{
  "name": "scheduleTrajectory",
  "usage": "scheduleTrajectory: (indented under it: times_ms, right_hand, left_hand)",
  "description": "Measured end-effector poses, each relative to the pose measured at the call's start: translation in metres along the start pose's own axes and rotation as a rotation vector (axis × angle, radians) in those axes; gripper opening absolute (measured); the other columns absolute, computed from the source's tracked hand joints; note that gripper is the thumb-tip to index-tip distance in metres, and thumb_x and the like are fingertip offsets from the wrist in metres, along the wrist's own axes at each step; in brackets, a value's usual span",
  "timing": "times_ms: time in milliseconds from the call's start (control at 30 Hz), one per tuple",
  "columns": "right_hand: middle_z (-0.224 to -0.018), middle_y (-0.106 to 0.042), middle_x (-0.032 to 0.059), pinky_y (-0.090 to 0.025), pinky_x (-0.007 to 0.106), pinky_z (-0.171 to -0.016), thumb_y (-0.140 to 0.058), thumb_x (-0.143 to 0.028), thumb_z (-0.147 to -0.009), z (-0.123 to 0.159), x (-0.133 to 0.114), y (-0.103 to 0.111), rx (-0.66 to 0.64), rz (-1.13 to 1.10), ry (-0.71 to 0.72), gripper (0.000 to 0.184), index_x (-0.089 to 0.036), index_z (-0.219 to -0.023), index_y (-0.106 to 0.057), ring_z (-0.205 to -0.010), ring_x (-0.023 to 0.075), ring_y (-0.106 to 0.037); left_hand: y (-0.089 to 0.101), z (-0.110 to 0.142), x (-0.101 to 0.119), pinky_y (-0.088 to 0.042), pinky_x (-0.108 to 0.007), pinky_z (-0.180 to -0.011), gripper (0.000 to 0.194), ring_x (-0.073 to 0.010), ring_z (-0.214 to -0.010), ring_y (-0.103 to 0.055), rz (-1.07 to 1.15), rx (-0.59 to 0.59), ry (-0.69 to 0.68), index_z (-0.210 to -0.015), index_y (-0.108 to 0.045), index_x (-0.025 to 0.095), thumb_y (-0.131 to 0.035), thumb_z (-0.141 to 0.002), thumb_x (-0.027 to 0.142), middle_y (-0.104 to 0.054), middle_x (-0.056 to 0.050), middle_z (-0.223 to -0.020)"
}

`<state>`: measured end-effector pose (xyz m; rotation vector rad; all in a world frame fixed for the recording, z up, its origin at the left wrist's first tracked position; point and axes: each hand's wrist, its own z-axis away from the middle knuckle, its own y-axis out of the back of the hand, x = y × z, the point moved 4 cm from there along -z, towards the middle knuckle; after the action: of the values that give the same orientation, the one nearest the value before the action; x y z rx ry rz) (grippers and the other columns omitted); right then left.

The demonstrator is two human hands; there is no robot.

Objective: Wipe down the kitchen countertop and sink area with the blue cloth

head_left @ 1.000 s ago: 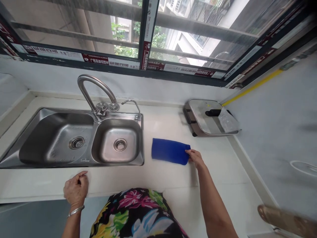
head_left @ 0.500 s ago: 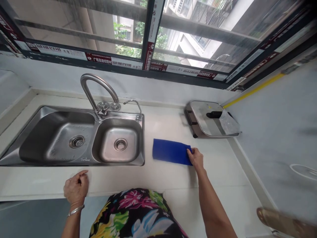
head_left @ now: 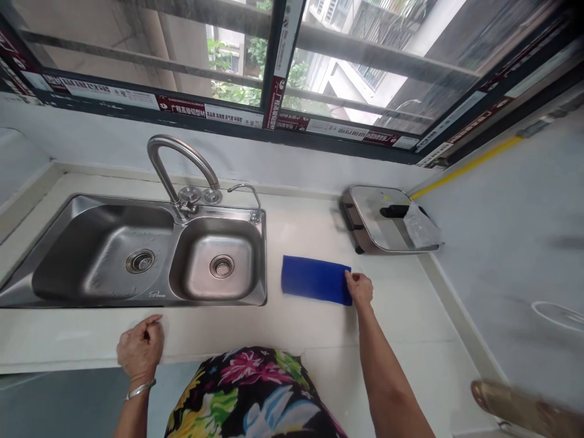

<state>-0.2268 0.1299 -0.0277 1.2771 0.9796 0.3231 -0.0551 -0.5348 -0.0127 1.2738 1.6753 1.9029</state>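
Observation:
A folded blue cloth [head_left: 314, 280] lies flat on the pale countertop, right of the sink. At its right edge is my right hand [head_left: 360, 287], with thumb and fingers closed on the cloth's border. My left hand [head_left: 140, 347] rests in a loose fist at the counter's front edge, below the sink, and nothing shows in it. A silver bangle [head_left: 140, 389] circles the left wrist. The double-bowl steel sink [head_left: 219, 301] lies between the left hand and the window wall.
A curved steel faucet [head_left: 182, 146] and a thin small spout [head_left: 246, 190] rise behind the bowls. In the back right corner stands a rectangular electric pan [head_left: 371, 213] with a glass lid and a clear plastic bag [head_left: 422, 225] on it. A brown object [head_left: 515, 401] sits at lower right.
The cloth's right edge, bunched at its upper corner before, now lies straighter. My right hand has shifted very slightly left. The left hand stays in place.

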Motion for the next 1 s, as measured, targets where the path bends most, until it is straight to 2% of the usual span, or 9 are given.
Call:
scheduleTrajectory:
  times_ms: [167, 233, 333, 433, 533, 600, 700, 833, 1000]
  right_hand:
    - [-0.115, -0.061, 0.0269, -0.046, 0.06, -0.093, -0.058, -0.052, -0.075, 0.011, -0.022, 0.0, 0.051, 0.031, 0.123, 0.05, -0.012, -0.104, -0.066, -0.113, 0.0414, -0.055]
    - [-0.125, -0.06, 0.0241, -0.042, 0.06, -0.101, -0.054, -0.043, -0.079, 0.021, -0.04, 0.002, 0.043, 0.021, 0.241, 0.048, -0.013, -0.115, -0.063, -0.122, 0.0399, -0.051]
    - [-0.131, -0.061, 0.0161, -0.041, 0.052, -0.109, -0.048, -0.028, -0.084, 0.05, -0.087, -0.007, -0.123, -0.017, 0.654, 0.046, -0.018, -0.128, -0.058, -0.125, 0.0313, -0.053]
    - [-0.144, -0.055, 0.0112, -0.037, 0.047, -0.115, -0.044, -0.008, -0.079, 0.095, -0.136, -0.025, -0.363, 0.031, 1.168, 0.065, -0.021, -0.142, -0.049, -0.137, 0.0259, -0.046]
    - [-0.153, -0.048, 0.007, -0.028, 0.05, -0.121, -0.044, 0.003, -0.067, 0.124, -0.164, -0.039, -0.505, 0.2, 1.412, 0.085, -0.023, -0.148, -0.043, -0.147, 0.0258, -0.033]
    - [-0.147, -0.054, 0.0092, -0.023, 0.052, -0.123, -0.046, 0.004, -0.067, 0.128, -0.173, -0.04, -0.525, 0.28, 1.473, 0.081, -0.021, -0.144, -0.047, -0.144, 0.0268, -0.037]
    - [-0.121, -0.066, 0.0129, -0.019, 0.051, -0.125, -0.05, -0.004, -0.076, 0.122, -0.182, -0.032, -0.508, 0.379, 1.53, 0.055, -0.018, -0.128, -0.061, -0.126, 0.0269, -0.052]
    - [-0.113, -0.064, 0.0134, -0.019, 0.051, -0.124, -0.062, -0.019, -0.072, 0.111, -0.185, -0.015, -0.591, 0.455, 1.586, 0.035, -0.016, -0.106, -0.067, -0.118, 0.0289, -0.053]
    - [-0.097, -0.066, 0.0069, -0.046, 0.041, -0.1, -0.061, -0.03, -0.072, 0.085, -0.177, 0.015, -0.593, 0.192, 1.358, 0.02, -0.021, -0.09, -0.064, -0.097, 0.0232, -0.06]
  left_hand:
    - [0.001, 0.002, -0.002, -0.041, -0.034, -0.073, 0.037, -0.0247, -0.08, -0.056, 0.029, 0.022, -0.024, -0.097, -0.079, 0.021, -0.044, -0.088, 0.032, -0.07, -0.008, -0.077]
    - [0.0, 0.002, -0.003, -0.041, -0.034, -0.074, 0.037, -0.0247, -0.081, -0.057, 0.038, 0.017, -0.029, -0.097, -0.079, 0.021, -0.044, -0.089, 0.033, -0.07, -0.008, -0.077]
    - [-0.001, 0.002, -0.004, -0.04, -0.034, -0.075, 0.037, -0.0246, -0.082, -0.057, 0.035, 0.017, -0.024, -0.096, -0.079, 0.022, -0.044, -0.089, 0.032, -0.071, -0.008, -0.077]
    - [0.0, 0.002, -0.004, -0.039, -0.033, -0.073, 0.037, -0.0247, -0.083, -0.057, 0.026, 0.012, -0.017, -0.097, -0.079, 0.021, -0.044, -0.089, 0.032, -0.07, -0.009, -0.078]
    - [0.001, 0.002, -0.003, -0.038, -0.033, -0.071, 0.037, -0.0243, -0.082, -0.057, 0.02, -0.003, -0.02, -0.098, -0.079, 0.021, -0.044, -0.09, 0.031, -0.07, -0.009, -0.078]
    - [0.002, 0.003, -0.003, -0.038, -0.033, -0.071, 0.037, -0.0243, -0.081, -0.056, 0.016, -0.007, -0.015, -0.097, -0.079, 0.021, -0.044, -0.09, 0.03, -0.07, -0.009, -0.077]
    - [0.001, 0.003, -0.004, -0.038, -0.033, -0.073, 0.037, -0.0245, -0.082, -0.056, 0.013, -0.003, -0.021, -0.098, -0.079, 0.021, -0.044, -0.09, 0.03, -0.07, -0.009, -0.077]
    - [-0.002, 0.003, -0.006, -0.038, -0.033, -0.075, 0.039, -0.0241, -0.082, -0.056, -0.003, -0.008, -0.042, -0.099, -0.079, 0.021, -0.042, -0.091, 0.03, -0.072, -0.009, -0.081]
    - [-0.001, 0.004, -0.006, -0.037, -0.034, -0.074, 0.039, -0.0253, -0.084, -0.057, -0.004, -0.01, -0.031, -0.1, -0.079, 0.022, -0.041, -0.092, 0.031, -0.071, -0.009, -0.082]
